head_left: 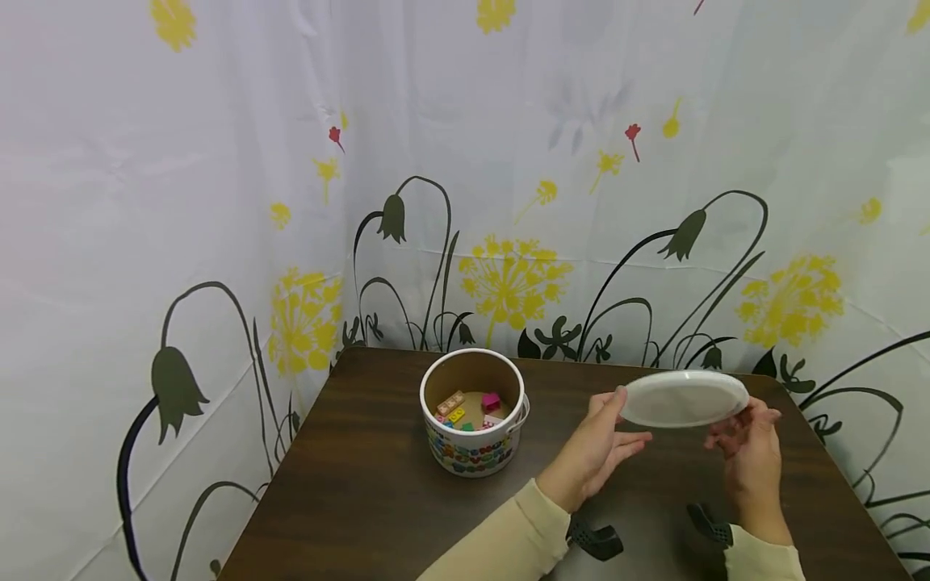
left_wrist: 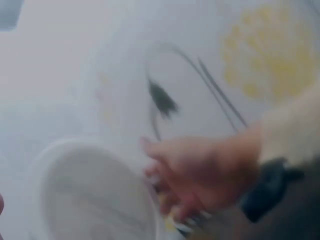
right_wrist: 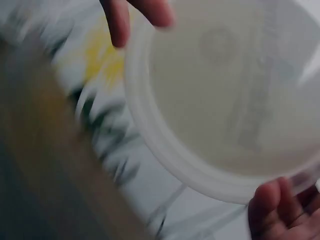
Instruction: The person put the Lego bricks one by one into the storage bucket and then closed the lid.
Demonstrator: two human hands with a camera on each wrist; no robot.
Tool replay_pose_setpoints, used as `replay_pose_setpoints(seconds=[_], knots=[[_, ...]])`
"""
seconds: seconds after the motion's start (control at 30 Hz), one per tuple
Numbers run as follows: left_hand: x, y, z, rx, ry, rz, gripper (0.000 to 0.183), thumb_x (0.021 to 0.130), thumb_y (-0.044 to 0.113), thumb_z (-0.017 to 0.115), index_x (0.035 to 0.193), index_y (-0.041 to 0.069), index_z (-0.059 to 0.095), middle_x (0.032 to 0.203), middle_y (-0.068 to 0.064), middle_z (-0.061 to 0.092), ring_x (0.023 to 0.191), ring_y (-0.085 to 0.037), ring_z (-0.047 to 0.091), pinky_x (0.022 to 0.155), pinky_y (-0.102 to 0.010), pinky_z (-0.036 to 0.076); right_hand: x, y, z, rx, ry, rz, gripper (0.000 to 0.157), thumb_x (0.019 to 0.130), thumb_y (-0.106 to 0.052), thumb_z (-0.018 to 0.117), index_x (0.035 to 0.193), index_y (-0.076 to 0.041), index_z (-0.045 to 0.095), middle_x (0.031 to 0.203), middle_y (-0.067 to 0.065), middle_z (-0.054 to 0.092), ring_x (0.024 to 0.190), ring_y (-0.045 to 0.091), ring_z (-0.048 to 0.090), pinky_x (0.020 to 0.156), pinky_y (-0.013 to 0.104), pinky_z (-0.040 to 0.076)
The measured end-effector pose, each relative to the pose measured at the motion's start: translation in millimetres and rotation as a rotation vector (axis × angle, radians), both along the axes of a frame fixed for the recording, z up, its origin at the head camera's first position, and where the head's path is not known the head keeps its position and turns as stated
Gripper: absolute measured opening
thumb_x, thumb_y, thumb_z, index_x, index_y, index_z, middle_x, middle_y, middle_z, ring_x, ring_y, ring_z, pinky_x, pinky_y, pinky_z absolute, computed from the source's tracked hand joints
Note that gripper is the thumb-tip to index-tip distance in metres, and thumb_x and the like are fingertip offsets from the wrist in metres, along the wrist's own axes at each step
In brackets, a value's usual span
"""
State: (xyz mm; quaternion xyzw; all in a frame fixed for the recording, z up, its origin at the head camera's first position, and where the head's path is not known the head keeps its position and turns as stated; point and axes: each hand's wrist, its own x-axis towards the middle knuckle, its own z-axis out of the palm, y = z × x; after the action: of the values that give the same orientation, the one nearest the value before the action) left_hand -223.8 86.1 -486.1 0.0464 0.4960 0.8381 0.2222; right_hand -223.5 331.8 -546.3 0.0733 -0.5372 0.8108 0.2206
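Observation:
A round white plastic lid [head_left: 683,399] is up off the table, tilted, between the two hands. My right hand [head_left: 751,456] pinches its right rim, with some fingers hidden behind the edge. At the opposite rim, the left hand's [head_left: 592,448] thumb touches the lid while its other visible fingers stretch out below, apart from it. The right wrist view shows the lid's broad face [right_wrist: 220,100] close up, with fingers [right_wrist: 117,25] at the top and a pinching hand [right_wrist: 280,210] at lower right. Blurred in the left wrist view are the lid [left_wrist: 100,195] and the right hand [left_wrist: 200,170].
Left of the hands stands an uncovered white bucket [head_left: 472,452] with a colourful band and a side handle. Several coloured toy bricks [head_left: 456,414] lie inside it. The dark wooden table [head_left: 349,484] ends at a flower-patterned curtain [head_left: 465,202]. Both wrists wear black devices [head_left: 597,542].

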Motion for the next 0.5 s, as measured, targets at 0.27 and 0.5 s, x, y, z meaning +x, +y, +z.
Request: replay_pose_setpoints(seconds=[0.27, 0.5], knots=[[20.9, -41, 69.5, -0.236, 0.35, 0.156, 0.057, 0.106, 0.015, 0.064, 0.159, 0.019, 0.043, 0.154, -0.015, 0.053, 0.124, -0.024, 0.066, 0.1, -0.034, 0.059, 22.5, -61, 62.5, -0.017, 0.154, 0.397, 0.047, 0.114, -0.001, 0.021, 0.16, -0.007, 0.033, 0.172, 0.008, 0.027, 0.147, 0.017, 0.051, 0.108, 0.025, 0.056], [6.3, -128, 99.5, -0.694, 0.72, 0.25, 0.069, 0.109, 0.012, 0.057, 0.17, 0.037, 0.035, 0.173, 0.001, 0.041, 0.139, -0.03, 0.059, 0.115, -0.05, 0.052, 10.5, -144, 60.5, 0.254, 0.088, 0.328, 0.079, 0.114, -0.001, 0.044, 0.176, -0.03, 0.004, 0.175, 0.013, 0.019, 0.138, 0.015, 0.062, 0.101, 0.031, 0.06]])
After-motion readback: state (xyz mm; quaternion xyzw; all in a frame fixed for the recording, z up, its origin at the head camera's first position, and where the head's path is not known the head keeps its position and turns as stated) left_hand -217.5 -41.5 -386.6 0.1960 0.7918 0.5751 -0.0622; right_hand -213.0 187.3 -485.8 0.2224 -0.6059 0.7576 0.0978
